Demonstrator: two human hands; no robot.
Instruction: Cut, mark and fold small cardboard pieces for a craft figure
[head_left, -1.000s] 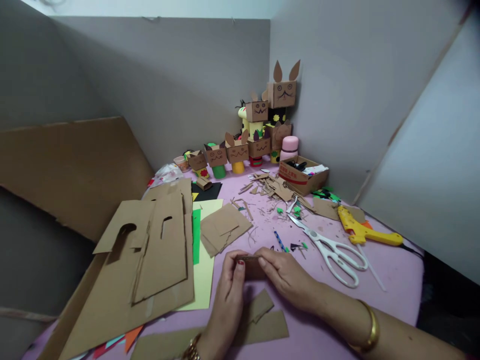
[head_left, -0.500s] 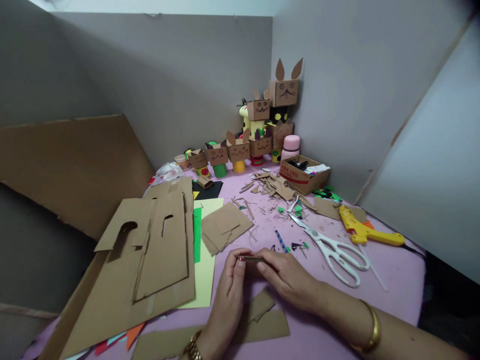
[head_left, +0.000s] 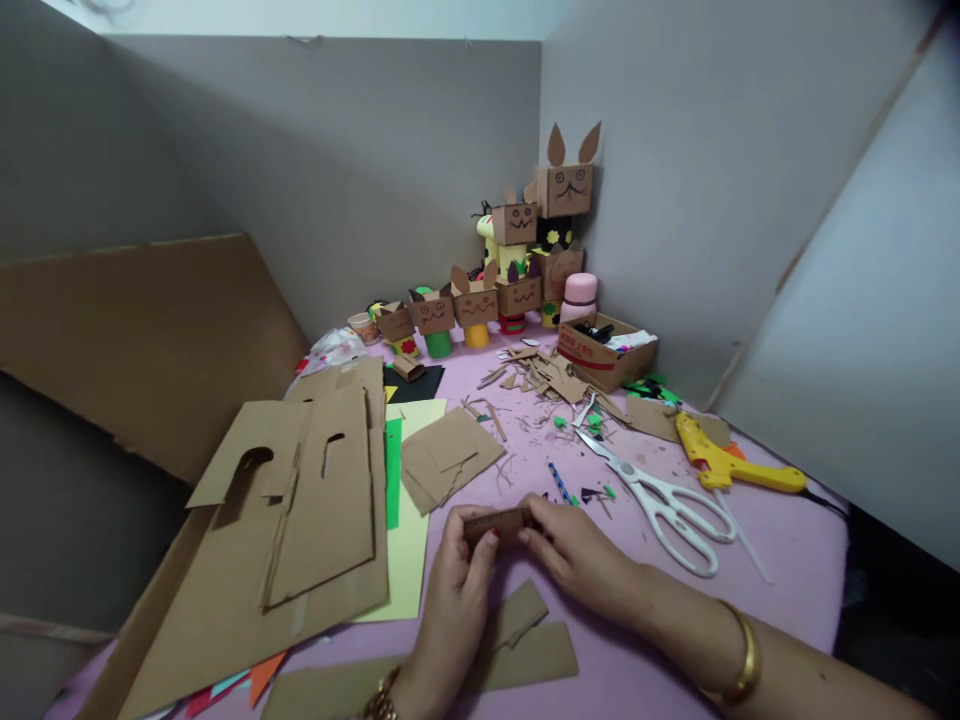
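A small strip of brown cardboard (head_left: 501, 526) is held between both hands over the front of the table. My left hand (head_left: 459, 570) pinches its left end, thumb on the near face and fingers behind. At the other end, my right hand (head_left: 568, 543) grips it between thumb and fingers. Loose cardboard pieces (head_left: 536, 655) lie on the pink cloth below the hands. Beyond them rests a flat cardboard sheet (head_left: 450, 455), and a blue pencil (head_left: 559, 482) lies just past my right hand.
White-handled scissors (head_left: 667, 505) and a yellow glue gun (head_left: 739, 467) lie at right. Cardboard sheets (head_left: 247, 560) cover the left side. Cardboard animal figures (head_left: 474, 305) stand at the back beside a pink bottle (head_left: 580, 293) and a small box (head_left: 604, 358). Scraps (head_left: 551, 375) litter the middle.
The held cardboard has turned so that more of its face shows. My fingers have shifted farther apart along it, uncovering its top edge. The view has moved slightly.
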